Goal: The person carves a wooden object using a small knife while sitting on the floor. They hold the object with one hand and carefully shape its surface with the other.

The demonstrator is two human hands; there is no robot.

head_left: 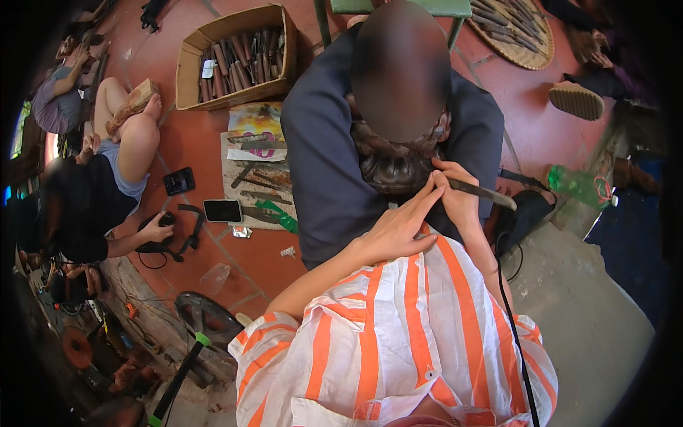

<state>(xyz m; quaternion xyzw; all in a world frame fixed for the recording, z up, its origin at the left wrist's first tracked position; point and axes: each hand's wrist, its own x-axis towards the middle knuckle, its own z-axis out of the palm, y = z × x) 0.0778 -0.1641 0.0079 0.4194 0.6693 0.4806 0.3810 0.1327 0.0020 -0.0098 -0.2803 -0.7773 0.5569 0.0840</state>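
Note:
A dark brown, glossy wooden carving (pixel 395 167) with rounded, grooved relief rests between my knees in dark trousers. My right hand (pixel 457 193) is closed round a long, flat metal file (pixel 485 192) at the carving's right side. The file's broad end sticks out to the right, and its other end is hidden by the fingers. My left hand (pixel 400 233) lies just below the carving, its fingers stretched toward the right hand. Its fingertips meet the right hand's fingers, and I cannot tell whether they touch the file.
On the tiled floor at left stand a cardboard box (pixel 186 78) of wooden-handled tools and a mat (pixel 231 171) with blades. A phone (pixel 223 211) lies by it. A round woven tray (pixel 533 53) holds more tools; a green bottle (pixel 576 185) lies right. Other people sit at left.

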